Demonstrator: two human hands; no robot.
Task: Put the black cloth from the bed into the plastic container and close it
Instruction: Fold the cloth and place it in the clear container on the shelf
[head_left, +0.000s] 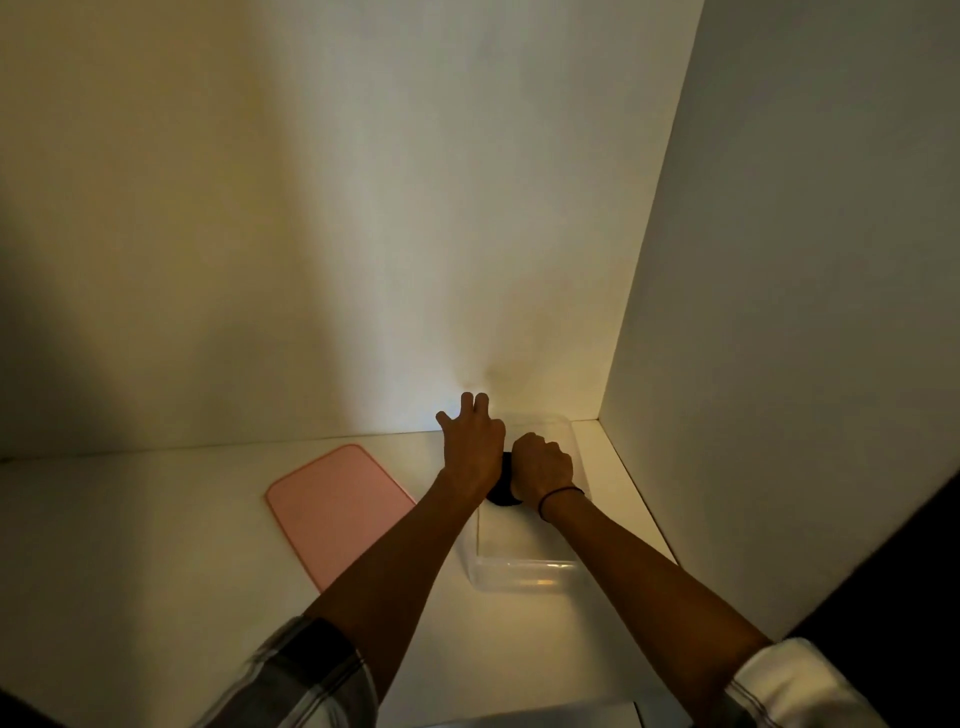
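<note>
While both arms reach forward over a white surface (156, 519), the two hands meet above a clear plastic container (524, 571) that stands in the corner where two white walls join. The left hand (472, 447) is released: its fingers (467, 402) are spread and stretched toward the back wall (363, 208), and it hovers over the left rim of the container. I cannot tell if it touches the rim. The right hand (543, 462) is clenched into a fist, with the knuckles up, and it sits inside the outline of the container, near its far half. A thin dark band (558, 496) goes around the right wrist.

Between the two hands and just under them, a small part of the black cloth (503, 491) shows. It lies inside the container, and the right fist seems to press or grasp it, but the fingers are hidden under the hand, so the grip itself is not visible. Most of the cloth is covered by the hands.

A pink lid (332, 514) with rounded corners lies flat on the surface to the left of the container, partly under the left forearm. The container is open. Both sleeves (306, 675) are rolled up near the elbows; the left one has a check pattern.
</note>
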